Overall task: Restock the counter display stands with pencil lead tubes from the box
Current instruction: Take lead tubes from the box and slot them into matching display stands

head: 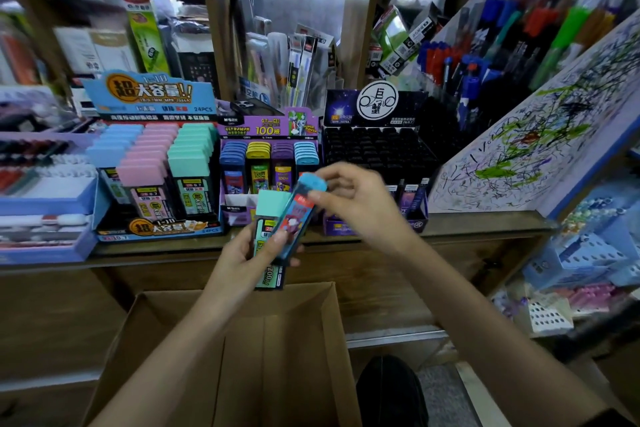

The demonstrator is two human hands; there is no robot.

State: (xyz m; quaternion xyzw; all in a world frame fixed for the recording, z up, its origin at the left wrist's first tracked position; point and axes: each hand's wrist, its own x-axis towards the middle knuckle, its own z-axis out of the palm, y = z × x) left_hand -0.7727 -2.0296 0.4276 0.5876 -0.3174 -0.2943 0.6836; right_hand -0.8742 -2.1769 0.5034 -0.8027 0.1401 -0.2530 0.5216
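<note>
My left hand (242, 255) grips a teal-capped lead tube (269, 218) and the lower end of a blue-capped lead tube (300, 210) above the open cardboard box (166, 333). My right hand (356, 199) pinches the blue tube near its cap. On the counter behind stand three displays: a blue stand (152, 163) with blue, pink and teal tubes, a purple stand (268, 163) with several rows of coloured tubes, and a black stand (377, 149) with dark tubes.
The wooden counter (485, 222) carries a scribbled test board (540, 135) at right and blue trays of erasers (45, 204) at left. Pens and packets fill the shelves behind. A black shoe (391, 392) shows right of the box.
</note>
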